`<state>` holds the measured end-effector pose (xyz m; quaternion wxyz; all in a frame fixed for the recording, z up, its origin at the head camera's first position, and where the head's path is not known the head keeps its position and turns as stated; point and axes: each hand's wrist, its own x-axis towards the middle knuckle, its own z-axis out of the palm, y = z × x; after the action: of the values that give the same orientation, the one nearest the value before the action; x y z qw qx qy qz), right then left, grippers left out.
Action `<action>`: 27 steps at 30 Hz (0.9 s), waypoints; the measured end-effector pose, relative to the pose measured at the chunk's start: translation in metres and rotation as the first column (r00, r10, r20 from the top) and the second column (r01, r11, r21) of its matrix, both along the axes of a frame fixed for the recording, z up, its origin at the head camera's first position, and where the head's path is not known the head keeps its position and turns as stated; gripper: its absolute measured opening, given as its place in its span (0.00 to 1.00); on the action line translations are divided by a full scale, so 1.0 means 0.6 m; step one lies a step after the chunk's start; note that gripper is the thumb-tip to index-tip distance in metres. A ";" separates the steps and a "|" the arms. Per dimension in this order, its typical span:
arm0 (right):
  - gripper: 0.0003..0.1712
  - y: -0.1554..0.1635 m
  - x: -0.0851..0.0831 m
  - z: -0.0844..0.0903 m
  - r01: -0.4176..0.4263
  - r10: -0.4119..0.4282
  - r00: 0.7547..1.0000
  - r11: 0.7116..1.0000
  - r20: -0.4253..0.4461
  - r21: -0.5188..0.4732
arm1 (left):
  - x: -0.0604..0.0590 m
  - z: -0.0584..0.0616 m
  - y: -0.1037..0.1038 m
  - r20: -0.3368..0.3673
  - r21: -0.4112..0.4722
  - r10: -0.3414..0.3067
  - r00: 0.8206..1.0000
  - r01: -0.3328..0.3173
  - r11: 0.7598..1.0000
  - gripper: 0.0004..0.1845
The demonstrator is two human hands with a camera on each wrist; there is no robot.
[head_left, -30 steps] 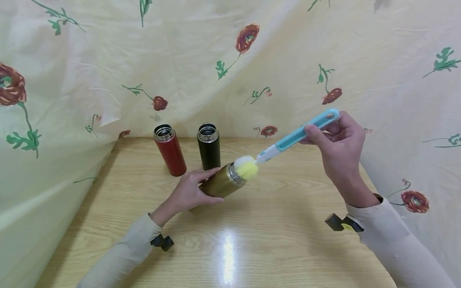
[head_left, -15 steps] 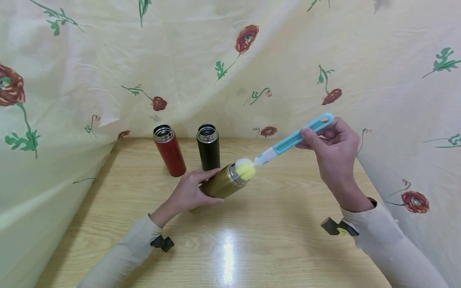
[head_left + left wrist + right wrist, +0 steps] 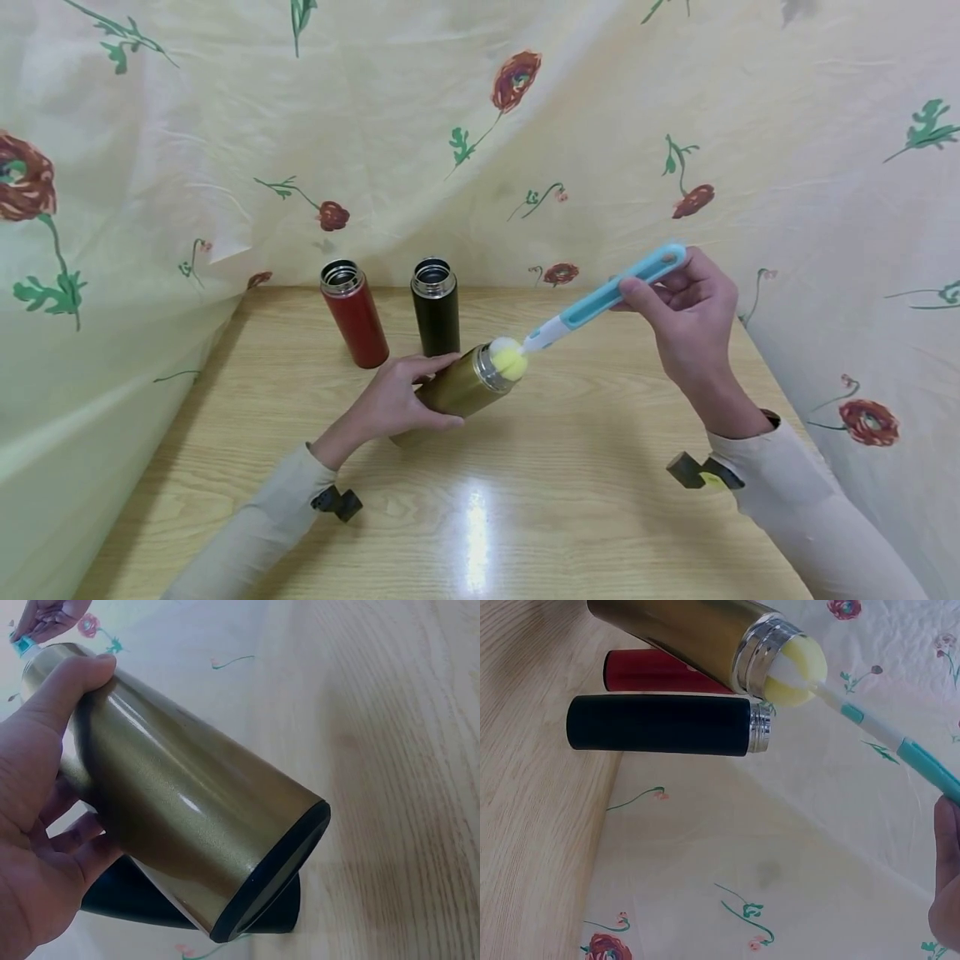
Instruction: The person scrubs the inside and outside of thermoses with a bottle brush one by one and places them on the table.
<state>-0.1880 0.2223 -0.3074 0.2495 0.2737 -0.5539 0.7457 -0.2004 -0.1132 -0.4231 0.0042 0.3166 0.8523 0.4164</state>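
A gold thermos bottle (image 3: 459, 387) lies tilted in my left hand (image 3: 393, 400), its open metal mouth facing up and right. The thumb and fingers grip its body, as the left wrist view shows along the gold side (image 3: 187, 780). My right hand (image 3: 693, 325) pinches the blue handle of a bottle brush (image 3: 600, 304). The brush's yellow and white sponge head (image 3: 510, 360) sits partly in the bottle's mouth, with its outer part bulging out. In the right wrist view the sponge (image 3: 810, 671) presses against the metal neck (image 3: 759, 656).
Behind the gold bottle, a red bottle (image 3: 355, 321) and a black bottle (image 3: 436, 312) stand upright without lids. They are on a wooden table (image 3: 585, 500). A flowered cloth (image 3: 420, 125) hangs at the back and along both sides.
My right hand has moved down and left with the brush, and the sponge sits slightly deeper in the mouth. The left hand and gold bottle have hardly moved.
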 end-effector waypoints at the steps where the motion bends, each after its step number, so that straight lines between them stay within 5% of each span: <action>1: 0.07 0.001 0.000 -0.001 -0.007 0.007 1.000 1.000 -0.011 0.009 | 0.000 0.001 -0.001 0.014 0.001 -0.005 1.000 0.005 1.000 0.44; 10: 0.09 0.004 -0.004 -0.004 -0.072 0.074 0.996 0.997 -0.056 0.028 | -0.004 0.000 -0.003 0.034 0.003 -0.027 0.999 0.027 1.000 0.44; 18: 0.10 -0.007 -0.003 -0.007 0.019 -0.019 1.000 1.000 0.005 0.002 | -0.002 0.000 0.003 -0.026 -0.009 0.033 0.999 -0.033 0.999 0.43; 27: 0.07 -0.017 -0.002 -0.022 0.032 -0.029 0.997 0.999 0.077 -0.028 | 0.000 0.000 0.004 -0.047 -0.019 0.053 0.997 -0.054 0.998 0.43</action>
<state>-0.1892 0.2119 -0.3208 0.2433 0.2327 -0.5562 0.7598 -0.2005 -0.1108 -0.4232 -0.0236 0.3032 0.8646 0.4001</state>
